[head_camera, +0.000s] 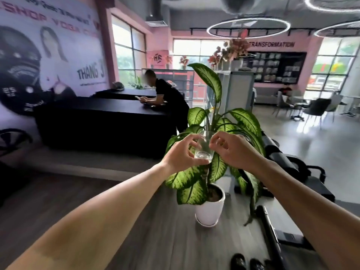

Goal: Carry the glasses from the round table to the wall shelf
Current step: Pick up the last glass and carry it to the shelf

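The left hand (pixel 180 152) grips a clear drinking glass (pixel 203 146); at 3 o'clock of it, the right hand (pixel 232 150) has curled fingers, its grip not clear.

Potted plant (pixel 212 121), broad spotted leaves, in white pot (pixel 209 210) on saucer, wood floor. Long black-draped counter (pixel 101 125) left; person (pixel 165 94) leaning on it. Large poster (pixel 39 55) on wall. Ring lights (pixel 248 28) overhead. Black shoes (pixel 247 263) at bottom edge.

A large wall banner (pixel 48 55) on the left shows partly cut-off words reading "SHOP YOGA" near its top and "THÁNG 3" lower down. On the far pink wall (pixel 303 43), above a dark display board (pixel 276 68), black letters read "TRANSFORMATION". Smaller print is too blurred to read.
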The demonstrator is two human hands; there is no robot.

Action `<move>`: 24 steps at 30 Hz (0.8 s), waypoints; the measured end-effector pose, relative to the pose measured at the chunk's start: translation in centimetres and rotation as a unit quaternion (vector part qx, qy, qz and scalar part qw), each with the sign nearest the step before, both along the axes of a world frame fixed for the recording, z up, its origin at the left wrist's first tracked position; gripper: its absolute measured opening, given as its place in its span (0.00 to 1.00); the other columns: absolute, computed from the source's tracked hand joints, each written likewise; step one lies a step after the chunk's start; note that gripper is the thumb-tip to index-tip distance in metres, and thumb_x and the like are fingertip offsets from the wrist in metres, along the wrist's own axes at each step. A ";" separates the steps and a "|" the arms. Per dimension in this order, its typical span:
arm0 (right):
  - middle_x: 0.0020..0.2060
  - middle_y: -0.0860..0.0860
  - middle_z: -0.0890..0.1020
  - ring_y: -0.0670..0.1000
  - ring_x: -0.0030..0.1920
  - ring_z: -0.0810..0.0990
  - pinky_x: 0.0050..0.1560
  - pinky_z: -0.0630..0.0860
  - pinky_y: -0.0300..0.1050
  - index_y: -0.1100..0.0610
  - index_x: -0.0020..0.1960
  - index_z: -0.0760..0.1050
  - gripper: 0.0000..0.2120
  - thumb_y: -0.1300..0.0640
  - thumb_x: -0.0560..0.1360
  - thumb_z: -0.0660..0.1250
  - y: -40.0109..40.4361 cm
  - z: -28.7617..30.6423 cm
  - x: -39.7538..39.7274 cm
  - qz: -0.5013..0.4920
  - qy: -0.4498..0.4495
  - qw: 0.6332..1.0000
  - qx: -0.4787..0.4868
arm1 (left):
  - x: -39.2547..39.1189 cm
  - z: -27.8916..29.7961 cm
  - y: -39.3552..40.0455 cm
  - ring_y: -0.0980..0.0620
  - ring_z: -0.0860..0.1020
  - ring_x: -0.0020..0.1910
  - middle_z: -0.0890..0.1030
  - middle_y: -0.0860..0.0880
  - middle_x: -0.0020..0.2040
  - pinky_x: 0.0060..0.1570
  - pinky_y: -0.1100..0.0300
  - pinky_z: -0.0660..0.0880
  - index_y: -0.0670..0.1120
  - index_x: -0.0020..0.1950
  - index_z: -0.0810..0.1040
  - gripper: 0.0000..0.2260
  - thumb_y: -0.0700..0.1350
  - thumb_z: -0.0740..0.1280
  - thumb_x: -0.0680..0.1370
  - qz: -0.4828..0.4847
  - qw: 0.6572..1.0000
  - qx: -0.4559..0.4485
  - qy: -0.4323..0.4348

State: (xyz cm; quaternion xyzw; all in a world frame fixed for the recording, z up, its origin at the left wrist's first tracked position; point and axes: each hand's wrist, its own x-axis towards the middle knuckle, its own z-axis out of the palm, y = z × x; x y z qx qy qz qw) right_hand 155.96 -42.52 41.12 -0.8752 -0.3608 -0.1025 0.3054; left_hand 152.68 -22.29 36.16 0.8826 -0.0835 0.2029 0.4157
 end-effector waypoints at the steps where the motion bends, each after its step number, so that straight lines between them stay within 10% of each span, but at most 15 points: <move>1: 0.42 0.39 0.81 0.39 0.37 0.81 0.34 0.73 0.34 0.41 0.50 0.76 0.02 0.48 0.78 0.67 0.6 0.6 1.7 0.013 0.001 1.000 -0.001 | 1.2 0.4 0.4 0.55 0.85 0.40 0.81 0.56 0.54 0.44 0.54 0.84 0.57 0.69 0.71 0.36 0.55 0.81 0.65 0.014 1.000 -0.002 -0.002; 24: 0.47 0.44 0.84 0.44 0.42 0.81 0.45 0.79 0.45 0.45 0.52 0.78 0.05 0.47 0.77 0.67 29.1 1.8 24.3 0.175 -0.023 0.984 0.005 | 16.4 0.7 25.3 0.55 0.85 0.36 0.82 0.54 0.55 0.48 0.54 0.84 0.60 0.75 0.63 0.41 0.55 0.80 0.66 0.208 0.977 -0.017 -0.030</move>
